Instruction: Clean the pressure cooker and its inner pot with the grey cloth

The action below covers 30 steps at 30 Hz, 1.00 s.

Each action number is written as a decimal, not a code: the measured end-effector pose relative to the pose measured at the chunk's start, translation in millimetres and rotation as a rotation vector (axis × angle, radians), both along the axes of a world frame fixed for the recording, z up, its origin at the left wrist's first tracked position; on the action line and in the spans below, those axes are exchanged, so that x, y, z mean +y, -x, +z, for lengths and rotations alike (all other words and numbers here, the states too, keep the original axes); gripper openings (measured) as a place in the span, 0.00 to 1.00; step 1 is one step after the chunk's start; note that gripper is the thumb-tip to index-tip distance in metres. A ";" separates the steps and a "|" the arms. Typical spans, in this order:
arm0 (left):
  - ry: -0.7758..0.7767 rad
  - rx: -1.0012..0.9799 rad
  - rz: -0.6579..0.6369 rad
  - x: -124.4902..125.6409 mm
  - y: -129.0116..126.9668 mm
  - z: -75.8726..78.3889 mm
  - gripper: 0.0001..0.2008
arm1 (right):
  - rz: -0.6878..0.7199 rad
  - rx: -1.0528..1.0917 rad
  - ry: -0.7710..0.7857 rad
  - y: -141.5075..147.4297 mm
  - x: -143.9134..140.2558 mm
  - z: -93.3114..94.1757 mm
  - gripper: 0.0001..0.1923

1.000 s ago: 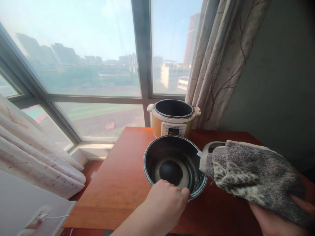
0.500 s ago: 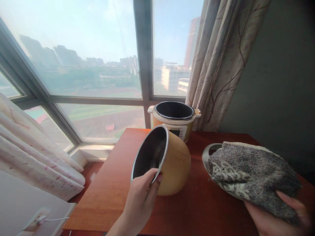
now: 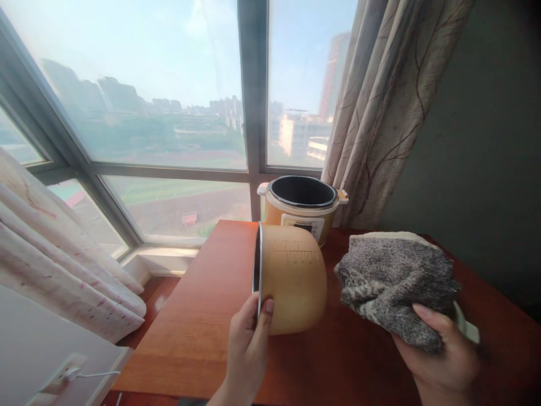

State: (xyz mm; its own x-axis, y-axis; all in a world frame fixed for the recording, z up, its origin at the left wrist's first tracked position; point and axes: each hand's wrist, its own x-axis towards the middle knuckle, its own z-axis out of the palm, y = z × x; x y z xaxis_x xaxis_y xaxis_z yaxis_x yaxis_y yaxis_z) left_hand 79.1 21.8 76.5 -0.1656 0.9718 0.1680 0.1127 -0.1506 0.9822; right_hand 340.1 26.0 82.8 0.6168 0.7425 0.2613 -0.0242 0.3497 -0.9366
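Change: since half a second ago I see the inner pot turned further, so its mouth now faces fully left and I see only the rim edge; the cloth is lifted closer to it.
Inner pot: tan outside, lying on its side, bottom toward the right, measuring lines visible on the wall; its lower side is at the wooden table, in the middle.
Left hand: fingers closed on the pot rim at the low near edge, thumb outside.
Right hand: closed on the grey speckled cloth from below, thumb on top; cloth is just beside the pot bottom, I cannot tell if touching.
Cooker: orange body, open, standing behind the pot near the window.
Curtain: hangs right of the cooker.
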 end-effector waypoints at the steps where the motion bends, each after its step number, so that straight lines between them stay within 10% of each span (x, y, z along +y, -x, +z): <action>1: -0.001 0.007 -0.001 -0.9 -2.8 -3.1 0.22 | 0.019 0.008 0.015 3.3 2.3 -2.3 0.25; 6: -0.020 0.007 -0.059 -5.4 -16.7 -12.6 0.21 | 0.166 -0.078 0.119 29.8 14.1 3.3 0.26; 15: -0.036 -0.093 -0.178 -5.5 -24.1 -12.0 0.20 | 0.260 -1.310 -0.145 88.8 27.2 61.5 0.41; 30: -0.104 -0.209 -0.022 -3.3 -24.4 0.3 0.13 | 0.090 -1.538 -0.187 109.9 -30.7 -3.7 0.46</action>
State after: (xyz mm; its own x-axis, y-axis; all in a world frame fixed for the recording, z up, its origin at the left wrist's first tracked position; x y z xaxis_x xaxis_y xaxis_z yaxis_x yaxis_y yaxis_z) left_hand 103.5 18.5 76.8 -0.1868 0.9547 0.2316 -0.0962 -0.2524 0.9628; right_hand 230.3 -4.7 79.2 -0.3666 0.6470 0.6686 0.8596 0.5104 -0.0226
